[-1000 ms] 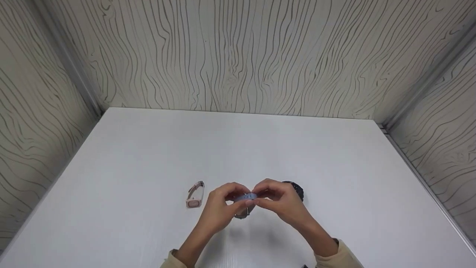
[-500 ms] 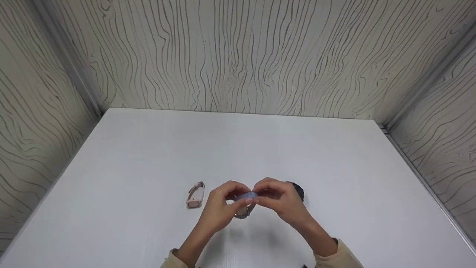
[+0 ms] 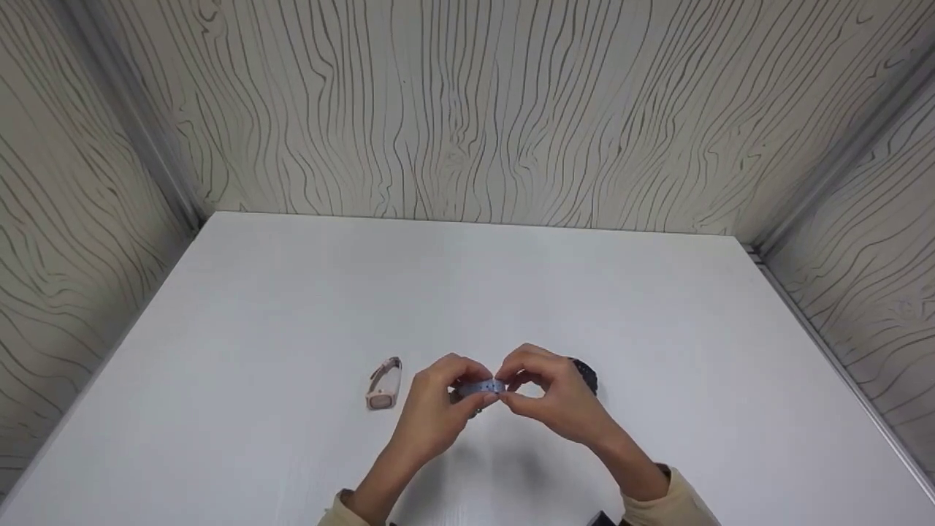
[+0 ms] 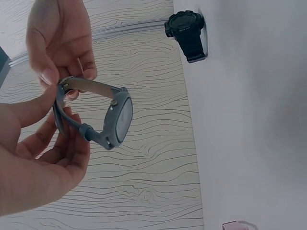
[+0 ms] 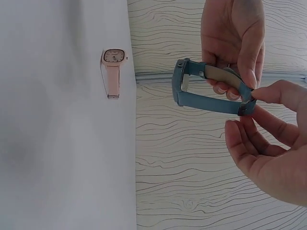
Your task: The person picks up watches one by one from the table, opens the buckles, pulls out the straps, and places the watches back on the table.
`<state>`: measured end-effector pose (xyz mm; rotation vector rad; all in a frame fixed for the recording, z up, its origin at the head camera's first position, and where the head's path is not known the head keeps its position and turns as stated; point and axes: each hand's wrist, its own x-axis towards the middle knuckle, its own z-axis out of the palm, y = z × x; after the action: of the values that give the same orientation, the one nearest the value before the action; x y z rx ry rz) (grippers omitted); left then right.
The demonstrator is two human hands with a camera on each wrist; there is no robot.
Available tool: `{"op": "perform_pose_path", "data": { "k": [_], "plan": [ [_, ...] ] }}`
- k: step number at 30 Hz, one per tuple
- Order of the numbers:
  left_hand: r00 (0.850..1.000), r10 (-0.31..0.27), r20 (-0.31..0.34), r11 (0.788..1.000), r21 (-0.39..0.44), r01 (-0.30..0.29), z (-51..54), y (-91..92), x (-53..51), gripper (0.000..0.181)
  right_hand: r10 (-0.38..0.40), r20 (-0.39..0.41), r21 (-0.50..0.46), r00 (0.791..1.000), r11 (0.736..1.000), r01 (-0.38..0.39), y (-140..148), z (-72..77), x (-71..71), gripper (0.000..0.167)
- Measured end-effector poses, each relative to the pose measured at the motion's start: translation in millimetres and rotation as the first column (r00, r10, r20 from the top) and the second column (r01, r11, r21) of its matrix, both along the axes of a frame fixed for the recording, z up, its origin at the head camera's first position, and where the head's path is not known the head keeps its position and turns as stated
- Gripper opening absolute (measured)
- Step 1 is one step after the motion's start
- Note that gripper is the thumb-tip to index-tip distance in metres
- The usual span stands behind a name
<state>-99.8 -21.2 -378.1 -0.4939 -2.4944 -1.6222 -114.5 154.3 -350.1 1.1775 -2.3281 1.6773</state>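
A blue watch hangs between both hands above the table, its strap (image 3: 476, 387) closed in a loop. In the left wrist view its case (image 4: 120, 120) points away from the hands; the right wrist view shows the case (image 5: 180, 82) and buckle (image 5: 246, 108). My left hand (image 3: 432, 409) pinches the strap between thumb and fingers, as does my left hand (image 5: 235, 40) in the right wrist view. My right hand (image 3: 566, 402) pinches the strap's buckle end with thumb and fingertips, also seen as the right hand (image 4: 62, 43) in the left wrist view.
On the white table (image 3: 467, 292), a pink watch (image 3: 380, 399) lies left of the hands. A black watch (image 3: 586, 375) lies behind the right hand, partly hidden. A dark object (image 3: 602, 519) shows at the bottom edge. Wood-patterned walls (image 3: 453, 109) surround the table.
The blue watch's case has tilted and is now mostly hidden behind the left hand. My right fingers have risen slightly and arch more, still at the strap.
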Motion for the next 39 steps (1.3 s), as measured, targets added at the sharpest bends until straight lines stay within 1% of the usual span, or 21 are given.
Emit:
{"op": "perform_pose_path", "data": {
  "k": [3, 7, 10, 12, 17, 21, 23, 25, 28, 33, 36, 39],
  "plan": [
    [1.0, 0.008, -0.016, 1.0, -0.018, -0.008, 2.0, 0.9, 1.0, 0.016, -0.009, -0.015, 0.001, 1.0, 1.0, 0.009, 0.2, 0.3, -0.3, 0.017],
    [0.999, 0.0, -0.036, 1.0, -0.019, -0.001, 3.1, 0.8, 1.8, 0.017, -0.001, -0.022, -0.023, 1.0, 1.0, 0.0, 4.0, -12.0, -7.5, 0.019],
    [0.999, -0.005, -0.049, 1.0, -0.005, 0.005, 3.2, 0.4, 1.8, 0.016, 0.019, -0.009, -0.066, 1.0, 0.998, -0.02, 6.1, -21.1, -12.1, 0.018],
    [0.998, -0.01, -0.056, 1.0, 0.015, 0.011, 3.1, 0.0, 1.5, 0.015, 0.026, 0.003, -0.099, 1.0, 0.995, -0.025, 6.4, -23.6, -13.1, 0.018],
    [0.998, -0.027, -0.061, 0.997, 0.075, 0.032, 2.8, -1.3, 0.3, 0.015, 0.013, 0.043, -0.152, 0.999, 0.988, -0.006, 6.3, -23.4, -11.6, 0.016],
    [0.999, -0.038, -0.036, 0.993, 0.114, 0.042, 2.7, -2.5, -0.3, 0.016, 0.0, 0.1, -0.162, 0.995, 0.987, 0.016, 6.8, -22.1, -10.0, 0.014],
    [0.999, -0.04, -0.024, 0.991, 0.125, 0.043, 2.7, -3.0, -0.3, 0.017, 0.008, 0.13, -0.171, 0.992, 0.985, 0.014, 7.2, -22.0, -10.0, 0.014],
    [0.999, -0.039, -0.019, 0.991, 0.129, 0.041, 2.7, -3.2, -0.1, 0.017, 0.021, 0.141, -0.173, 0.99, 0.985, 0.004, 7.7, -22.3, -10.3, 0.014],
    [0.999, -0.026, -0.022, 0.993, 0.115, 0.028, 2.7, -3.0, 0.6, 0.016, 0.032, 0.112, -0.146, 0.993, 0.989, -0.016, 7.9, -22.0, -11.1, 0.015],
    [0.999, 0.004, -0.034, 0.998, 0.068, -0.002, 3.0, -1.5, 2.3, 0.013, 0.009, 0.003, -0.031, 1.0, 0.999, -0.009, 6.0, -16.8, -10.3, 0.018],
    [0.999, 0.008, -0.048, 0.999, 0.048, -0.006, 3.5, -0.9, 2.7, 0.012, -0.004, -0.053, 0.014, 0.999, 1.0, 0.005, 2.4, -7.3, -5.9, 0.019],
    [0.999, 0.005, -0.042, 0.999, 0.048, -0.003, 3.3, -1.0, 2.7, 0.012, -0.004, -0.091, 0.025, 0.996, 1.0, 0.007, -1.5, 2.6, -1.2, 0.019]
  ]
}}
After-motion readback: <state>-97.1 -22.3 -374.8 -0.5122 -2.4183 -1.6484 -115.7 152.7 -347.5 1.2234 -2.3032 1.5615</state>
